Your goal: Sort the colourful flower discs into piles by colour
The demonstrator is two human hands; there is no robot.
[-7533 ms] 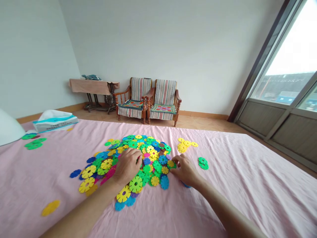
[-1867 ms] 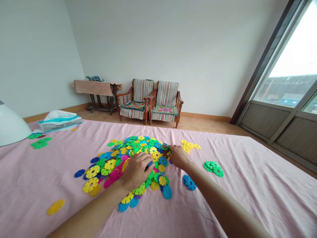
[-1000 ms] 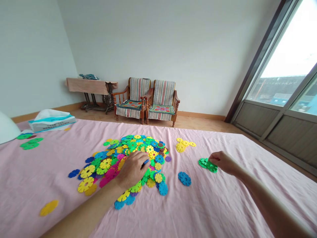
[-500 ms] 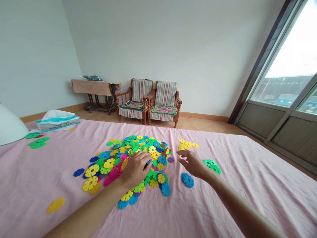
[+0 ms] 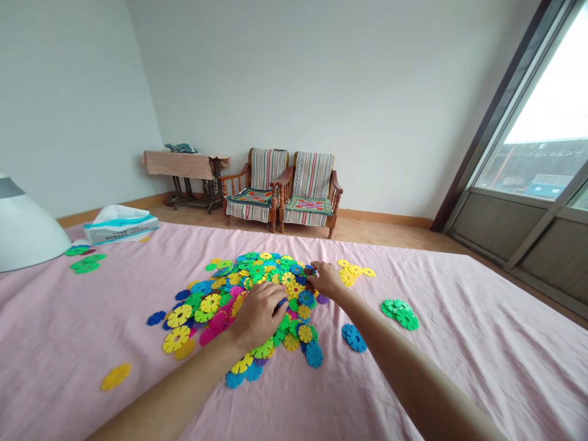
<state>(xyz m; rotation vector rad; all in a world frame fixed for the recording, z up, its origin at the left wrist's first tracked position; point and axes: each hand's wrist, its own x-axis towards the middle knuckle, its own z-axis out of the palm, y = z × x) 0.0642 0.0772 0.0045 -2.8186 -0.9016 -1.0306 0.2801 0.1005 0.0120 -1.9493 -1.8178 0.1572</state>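
A heap of notched, flower-shaped plastic discs [image 5: 257, 270] in many colours lies mid-table. Over its near part is my left hand [image 5: 261, 312], closed with a dark blue disc [image 5: 282, 302] between thumb and fingers. My right hand [image 5: 327, 280] reaches in at the heap's right edge, its fingertips pinched at a blue disc [image 5: 310, 270] and partly hiding it. A purple disc [image 5: 322, 299] lies just below that hand. Right of the heap are small groups of yellow discs [image 5: 353, 269], green discs [image 5: 400, 313] and blue discs [image 5: 354, 338].
A pink cloth [image 5: 459, 367] covers the table. At left stand a white rounded object [image 5: 30, 236] and a tissue pack [image 5: 122, 225], with green discs [image 5: 86, 264] nearby. One yellow disc [image 5: 116, 376] lies at the near left. Two wooden armchairs [image 5: 309, 205] are beyond the table.
My right hand has moved left from the bare cloth to the heap's right edge, and its fingers have closed at a blue disc. My left hand keeps its dark blue disc. The view has shifted slightly.
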